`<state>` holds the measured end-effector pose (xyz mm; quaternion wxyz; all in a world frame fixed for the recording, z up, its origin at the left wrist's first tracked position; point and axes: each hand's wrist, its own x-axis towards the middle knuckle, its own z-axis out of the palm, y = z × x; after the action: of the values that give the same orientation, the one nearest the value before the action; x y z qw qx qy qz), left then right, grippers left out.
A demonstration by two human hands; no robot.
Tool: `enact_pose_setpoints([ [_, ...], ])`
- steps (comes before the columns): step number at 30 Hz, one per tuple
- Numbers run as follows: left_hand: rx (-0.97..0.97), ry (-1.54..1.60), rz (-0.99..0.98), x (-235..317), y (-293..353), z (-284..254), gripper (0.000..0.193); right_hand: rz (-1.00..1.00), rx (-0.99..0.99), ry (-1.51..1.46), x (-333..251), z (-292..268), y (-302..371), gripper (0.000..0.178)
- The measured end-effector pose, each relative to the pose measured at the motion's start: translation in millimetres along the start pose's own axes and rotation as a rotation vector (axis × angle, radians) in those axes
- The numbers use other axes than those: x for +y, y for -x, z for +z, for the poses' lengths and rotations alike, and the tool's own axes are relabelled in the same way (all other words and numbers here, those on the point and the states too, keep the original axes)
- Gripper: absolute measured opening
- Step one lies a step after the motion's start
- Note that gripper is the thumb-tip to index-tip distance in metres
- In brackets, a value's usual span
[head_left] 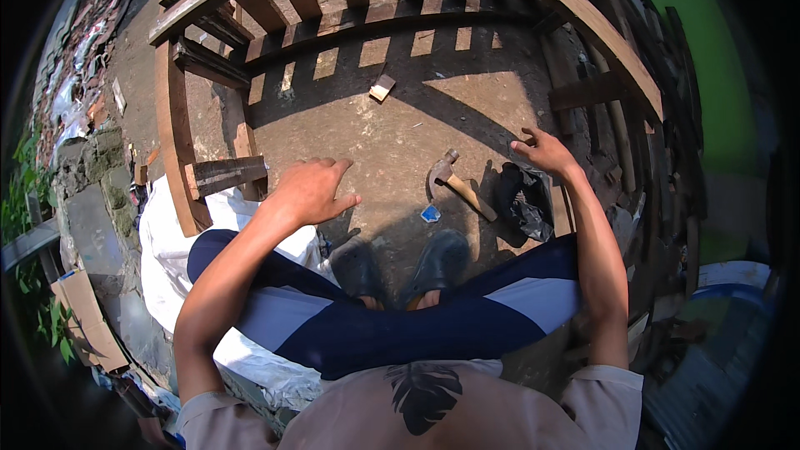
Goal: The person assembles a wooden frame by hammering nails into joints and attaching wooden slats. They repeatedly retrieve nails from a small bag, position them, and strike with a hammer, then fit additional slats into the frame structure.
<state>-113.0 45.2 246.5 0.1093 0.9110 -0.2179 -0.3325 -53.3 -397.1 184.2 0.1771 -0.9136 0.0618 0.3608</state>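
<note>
My left hand hangs over the ground in front of my left knee, thumb apart from the fingers and holding nothing. On the other side my right hand is raised above a black plastic bag, its thumb and fingers apart and nothing visible in it. Between the hands a claw hammer with a wooden handle lies on the dirt ground. Close to its head sits a small blue item, too small to name. A wooden frame with slats stands before me and around both sides.
A small wood block lies inside the frame. White sheeting spreads by my left leg, near a stone edge and cardboard. Stacked timber and a green panel stand at the right.
</note>
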Motion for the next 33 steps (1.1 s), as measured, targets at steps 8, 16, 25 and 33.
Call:
enact_pose_setpoints([
  [8,-0.192,0.033,0.251,73.6,-28.5,17.4,0.060,-0.290,0.003,0.275,-91.7,95.8,-78.0,0.058],
  [16,-0.125,-0.126,0.061,45.2,-21.1,44.4,0.058,-0.408,0.247,0.304,-233.0,131.8,-165.1,0.076],
  [25,-0.124,-0.041,0.123,34.5,-33.8,44.7,0.055,-0.498,0.390,0.235,-207.3,170.8,-155.3,0.045],
  [33,-0.148,0.000,0.168,38.1,-58.9,45.0,0.054,-0.522,0.426,0.247,-148.1,174.3,-116.1,0.029],
])
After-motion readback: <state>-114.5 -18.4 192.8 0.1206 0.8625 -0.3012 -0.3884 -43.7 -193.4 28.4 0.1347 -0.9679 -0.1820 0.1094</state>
